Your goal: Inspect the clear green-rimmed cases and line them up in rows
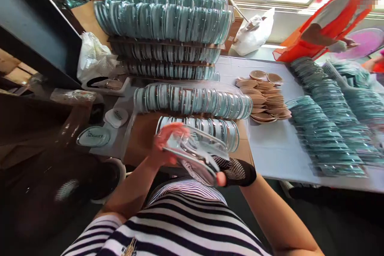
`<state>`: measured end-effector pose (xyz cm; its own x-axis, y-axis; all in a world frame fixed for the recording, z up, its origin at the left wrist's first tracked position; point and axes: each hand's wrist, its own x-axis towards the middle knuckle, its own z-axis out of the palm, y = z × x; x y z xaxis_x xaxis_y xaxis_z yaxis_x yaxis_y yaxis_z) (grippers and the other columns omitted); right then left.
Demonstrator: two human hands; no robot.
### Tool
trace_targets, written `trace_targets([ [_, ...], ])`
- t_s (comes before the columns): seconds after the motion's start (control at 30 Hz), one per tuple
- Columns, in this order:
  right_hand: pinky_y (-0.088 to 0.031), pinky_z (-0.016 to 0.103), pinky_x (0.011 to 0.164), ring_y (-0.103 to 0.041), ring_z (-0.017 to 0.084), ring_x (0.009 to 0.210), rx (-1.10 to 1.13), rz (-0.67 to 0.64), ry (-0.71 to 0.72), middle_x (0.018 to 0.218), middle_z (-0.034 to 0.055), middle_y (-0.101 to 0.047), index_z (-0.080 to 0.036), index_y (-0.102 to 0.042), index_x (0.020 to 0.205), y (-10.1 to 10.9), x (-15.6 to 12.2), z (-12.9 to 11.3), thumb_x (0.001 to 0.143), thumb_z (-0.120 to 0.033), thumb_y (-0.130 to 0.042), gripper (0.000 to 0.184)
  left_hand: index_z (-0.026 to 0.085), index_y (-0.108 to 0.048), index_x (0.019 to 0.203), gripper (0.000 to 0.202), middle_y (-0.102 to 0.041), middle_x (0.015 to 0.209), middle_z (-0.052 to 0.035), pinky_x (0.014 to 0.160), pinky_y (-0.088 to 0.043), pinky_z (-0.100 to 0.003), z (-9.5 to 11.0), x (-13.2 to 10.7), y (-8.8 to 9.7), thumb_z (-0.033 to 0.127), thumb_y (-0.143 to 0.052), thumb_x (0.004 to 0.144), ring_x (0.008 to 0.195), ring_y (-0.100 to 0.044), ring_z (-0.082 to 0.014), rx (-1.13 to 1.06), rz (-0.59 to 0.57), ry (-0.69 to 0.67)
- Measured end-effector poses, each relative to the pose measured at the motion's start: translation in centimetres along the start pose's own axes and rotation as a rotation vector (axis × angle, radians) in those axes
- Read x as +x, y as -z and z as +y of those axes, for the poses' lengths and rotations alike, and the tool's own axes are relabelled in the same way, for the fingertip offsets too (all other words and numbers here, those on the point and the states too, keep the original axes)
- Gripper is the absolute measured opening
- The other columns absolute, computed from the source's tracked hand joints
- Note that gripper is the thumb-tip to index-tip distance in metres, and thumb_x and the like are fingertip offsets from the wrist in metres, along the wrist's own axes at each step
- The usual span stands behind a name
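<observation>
Close to my body, both hands hold a round mirror (198, 170), whose face reflects the striped shirt. Loose clear plastic wrap (207, 140) lies over and around it. My left hand (169, 142), bare, grips the far left edge with its fingers curled over. The near right edge is in my right hand (235, 171), which wears a dark mesh glove with a bare thumb tip showing. Just beyond the hands, a row of round mirrors (234, 136) stands on edge on brown cardboard (141, 140). Behind it runs a longer row (192, 102) of similar discs.
Tiered stacks of discs (165, 22) rise at the back. To the right lie brown oval pieces (267, 100) and wrapped stacks (327, 136) on a pale table (270, 148). Printed oval discs (94, 136) sit at left. Another person's orange sleeve (318, 44) shows at far right.
</observation>
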<state>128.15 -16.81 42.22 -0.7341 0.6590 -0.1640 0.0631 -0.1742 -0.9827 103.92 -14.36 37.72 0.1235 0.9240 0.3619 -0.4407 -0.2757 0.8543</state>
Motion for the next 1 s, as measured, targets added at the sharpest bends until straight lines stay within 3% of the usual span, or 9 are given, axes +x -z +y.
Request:
trace_targets([
  [0.1, -0.057, 0.031, 0.081, -0.07, 0.021, 0.084, 0.144, 0.158, -0.068, 0.089, 0.0056, -0.075, -0.017, -0.078, 0.096, -0.3, 0.0, 0.7, 0.069, -0.076, -0.077, 0.065, 0.031, -0.074, 0.121, 0.083, -0.075, 0.111, -0.0074, 0.086, -0.06, -0.043, -1.1, -0.5, 1.8, 0.064, -0.095, 0.048, 0.091, -0.074, -0.0274, 0.174, 0.135, -0.133],
  [0.27, -0.056, 0.031, 0.074, -0.067, 0.02, 0.076, 0.012, 0.503, -0.019, 0.084, 0.0048, -0.074, -0.016, -0.077, 0.09, 0.0, -1.1, 2.4, 0.077, -0.069, -0.074, 0.055, 0.027, -0.07, 0.127, 0.077, -0.075, 0.108, -0.0093, 0.094, -0.057, -0.046, -5.1, -2.1, 1.4, 0.065, -0.089, 0.062, 0.096, -0.073, -0.0287, 0.23, 0.193, 0.014],
  [0.37, -0.057, 0.039, 0.089, -0.071, 0.025, 0.091, -0.383, 0.828, 0.007, 0.098, 0.0094, -0.077, -0.019, -0.076, 0.109, -0.1, -2.7, 3.3, 0.081, -0.061, -0.075, 0.05, 0.03, -0.064, 0.135, 0.074, -0.073, 0.116, -0.0091, 0.098, -0.056, -0.045, -7.2, -3.0, -0.1, 0.07, -0.077, 0.075, 0.101, -0.072, -0.0277, 0.208, 0.258, 0.087],
  [0.43, -0.051, 0.044, 0.106, -0.066, 0.031, 0.118, -0.567, 0.929, 0.072, 0.127, 0.0153, -0.07, -0.02, -0.063, 0.138, -0.4, -3.5, 3.9, 0.075, -0.058, -0.082, 0.076, 0.033, -0.058, 0.141, 0.076, -0.071, 0.121, -0.0091, 0.096, -0.057, -0.043, -8.0, -3.2, -1.3, 0.077, -0.066, 0.08, 0.102, -0.072, -0.0267, 0.162, 0.28, 0.16],
  [0.57, -0.046, 0.043, 0.115, -0.054, 0.031, 0.139, -0.512, 0.836, 0.147, 0.155, 0.0189, -0.048, -0.02, -0.033, 0.16, 1.0, -5.1, 5.7, 0.077, -0.067, -0.076, 0.104, 0.039, -0.046, 0.152, 0.081, -0.055, 0.153, -0.0098, 0.107, -0.053, -0.044, -8.7, -2.4, -3.4, 0.075, -0.065, 0.082, 0.132, -0.061, -0.03, 0.054, 0.077, 0.304],
  [0.67, -0.044, 0.044, 0.117, -0.052, 0.03, 0.139, -0.535, 1.153, 0.123, 0.152, 0.0185, -0.051, -0.019, -0.033, 0.158, 5.3, -9.1, 7.7, 0.083, -0.069, -0.069, 0.097, 0.039, -0.046, 0.152, 0.077, -0.048, 0.16, -0.0087, 0.116, -0.046, -0.044, -8.8, -1.6, -4.4, 0.058, -0.076, 0.084, 0.146, -0.049, -0.0292, 0.101, -0.05, 0.32],
  [0.8, -0.037, 0.051, 0.119, -0.046, 0.034, 0.14, -0.793, 1.666, -0.213, 0.148, 0.0253, -0.048, -0.007, -0.035, 0.154, 11.8, -15.4, 12.9, 0.085, -0.056, -0.064, 0.09, 0.028, -0.063, 0.135, 0.047, -0.071, 0.13, -0.0098, 0.108, -0.053, -0.045, -8.9, -1.4, -4.7, 0.041, -0.072, 0.09, 0.123, -0.067, -0.0263, 0.238, -0.075, 0.32],
  [0.9, -0.04, 0.055, 0.113, -0.051, 0.037, 0.129, -0.85, 1.668, -0.546, 0.136, 0.0274, -0.055, -0.002, -0.046, 0.144, 14.2, -16.5, 18.6, 0.081, -0.046, -0.062, 0.078, 0.024, -0.071, 0.122, 0.031, -0.073, 0.124, -0.0091, 0.108, -0.053, -0.044, -8.9, -1.4, -4.6, 0.036, -0.067, 0.094, 0.12, -0.068, -0.025, 0.438, -0.124, 0.235],
  [1.0, -0.049, 0.054, 0.102, -0.058, 0.036, 0.114, -0.812, 1.594, -0.61, 0.122, 0.0239, -0.063, -0.006, -0.057, 0.133, 14.5, -15.5, 23.1, 0.079, -0.044, -0.061, 0.066, 0.023, -0.072, 0.117, 0.024, -0.073, 0.124, -0.0073, 0.11, -0.052, -0.044, -8.6, -1.0, -4.4, 0.029, -0.063, 0.096, 0.125, -0.066, -0.0244, 0.644, -0.23, 0.068],
])
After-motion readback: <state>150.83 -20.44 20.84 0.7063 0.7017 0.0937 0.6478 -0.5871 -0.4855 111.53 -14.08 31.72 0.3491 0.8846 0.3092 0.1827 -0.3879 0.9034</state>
